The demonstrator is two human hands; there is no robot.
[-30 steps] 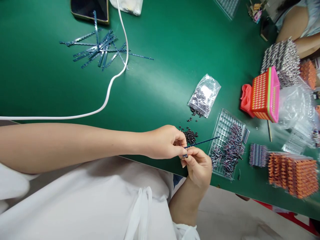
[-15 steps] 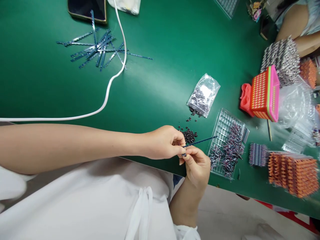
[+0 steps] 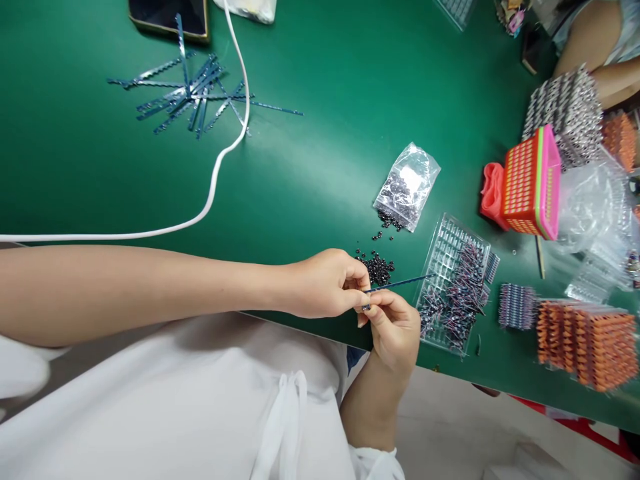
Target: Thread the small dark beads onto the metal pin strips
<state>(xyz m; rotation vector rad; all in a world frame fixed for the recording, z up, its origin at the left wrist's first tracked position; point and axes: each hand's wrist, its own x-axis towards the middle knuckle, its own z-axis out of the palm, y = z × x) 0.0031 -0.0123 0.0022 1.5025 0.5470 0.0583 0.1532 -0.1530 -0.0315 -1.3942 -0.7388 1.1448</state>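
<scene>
My left hand (image 3: 325, 283) comes in from the left and meets my right hand (image 3: 397, 331) at the table's near edge. Both are closed, thumbs and fingertips pinched together. A thin dark-blue strip (image 3: 400, 283) sticks out from the left fingers toward the right, over a clear tray's rim. A tiny dark piece (image 3: 366, 307) shows between the fingertips, held by the right thumb and finger; its kind is too small to make out. Just behind the hands lies a pile of small black beads (image 3: 379, 270). The clear compartmented tray (image 3: 440, 252) beside them carries many small dark spiky pieces.
A clear bag (image 3: 409, 187) of black beads lies farther back. Blue strips (image 3: 195, 93) are heaped at far left near a phone (image 3: 170, 17) and white cable (image 3: 216, 180). On the right stand baskets (image 3: 525, 180), orange stacks (image 3: 585, 343) and another person's arm (image 3: 610, 83).
The hands keep nearly the same pinched pose, with only a slight shift of the fingers. The whole view has moved a little.
</scene>
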